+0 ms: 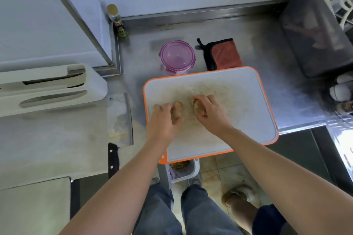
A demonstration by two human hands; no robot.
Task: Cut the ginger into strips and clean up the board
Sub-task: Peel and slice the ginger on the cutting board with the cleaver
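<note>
Two knobbly, tan pieces of ginger are held side by side at the centre of the frame, over the middle of a white plastic cutting board (240, 99) edged in orange. The left ginger piece (177, 108) is set with its long axis nearly straight up the frame, its blunt end pointed toward the top. The right ginger piece (198, 108) is tilted, its long axis run from upper left to lower right. The left hand (163, 121) is curled round the lower part of its piece, back of the hand up. The right hand (211, 113) is wrapped over its piece from the right. Both bare forearms are stretched in from the bottom of the frame. The board's surface is dulled by pale yellowish staining. A broad steel cleaver (120, 117) with a black riveted handle is laid left of the board on the brushed steel counter (267, 47). A round container (177, 56) with a purple clip lid and a folded red cloth (224, 54) trimmed in black are placed just above the board.
</note>
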